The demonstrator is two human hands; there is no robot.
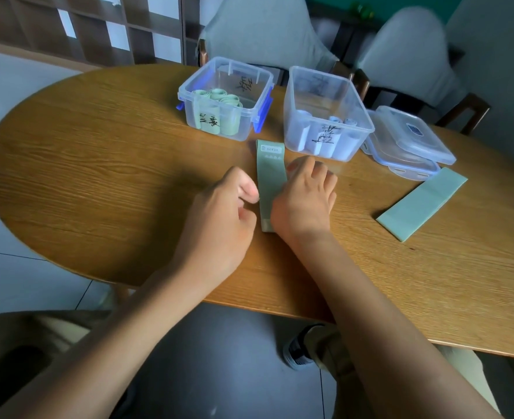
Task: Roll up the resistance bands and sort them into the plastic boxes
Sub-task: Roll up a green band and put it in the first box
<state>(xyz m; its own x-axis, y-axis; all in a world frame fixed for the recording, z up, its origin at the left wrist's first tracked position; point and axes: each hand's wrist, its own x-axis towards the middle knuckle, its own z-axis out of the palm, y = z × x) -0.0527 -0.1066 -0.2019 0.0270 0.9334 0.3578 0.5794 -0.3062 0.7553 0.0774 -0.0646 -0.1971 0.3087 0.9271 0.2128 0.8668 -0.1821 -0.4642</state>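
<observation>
Nearest, left hand [224,213] loosely curled, holding nothing, just beside the flat green band [270,182]; right hand [305,195] resting on the band's right edge, fingers relaxed and slightly spread, probably pinning it straight before rolling from the near end. Thin, matte, rubbery strip lengthwise on the grained wooden table [98,164]. Another flat band [422,204] well apart to the right, awaiting its turn. Beyond, two clear plastic boxes: left box [225,99] with green rolls, right box [325,116] with pale rolls; lids [409,140] stacked aside
</observation>
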